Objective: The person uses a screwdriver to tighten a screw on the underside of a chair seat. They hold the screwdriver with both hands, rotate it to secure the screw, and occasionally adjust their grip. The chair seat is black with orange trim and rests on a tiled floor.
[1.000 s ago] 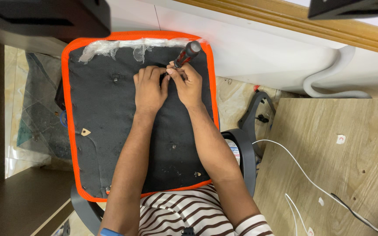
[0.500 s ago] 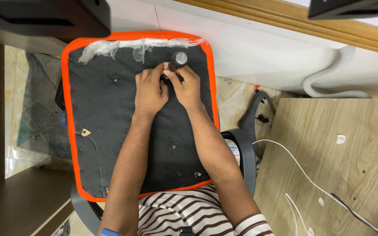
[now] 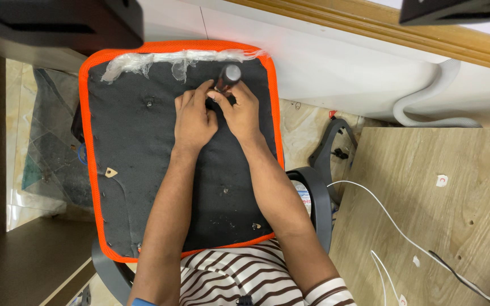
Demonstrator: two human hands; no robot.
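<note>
One black fabric seat panel with an orange mesh border, lying flat across the lap, underside up. One strip of torn white plastic film along its 12 o'clock edge. Two hands close together near the 1 o'clock part of the panel. Right hand closed around one dark screwdriver with a red-black handle and a grey round cap, standing nearly upright, cap toward the camera, tip hidden behind the fingers. Left hand just at 9 o'clock of the tool, fingers curled, fingertips touching the lower part of the handle; firm grip or only steadying, cannot tell. About four small metal screw points visible on the black fabric, one at 9 o'clock of the left hand. One small tan triangular piece near the 8 o'clock border. At 3 o'clock, one light wooden board with two white cables lying over it. One grey corrugated hose at 2 o'clock, by the white wall.
</note>
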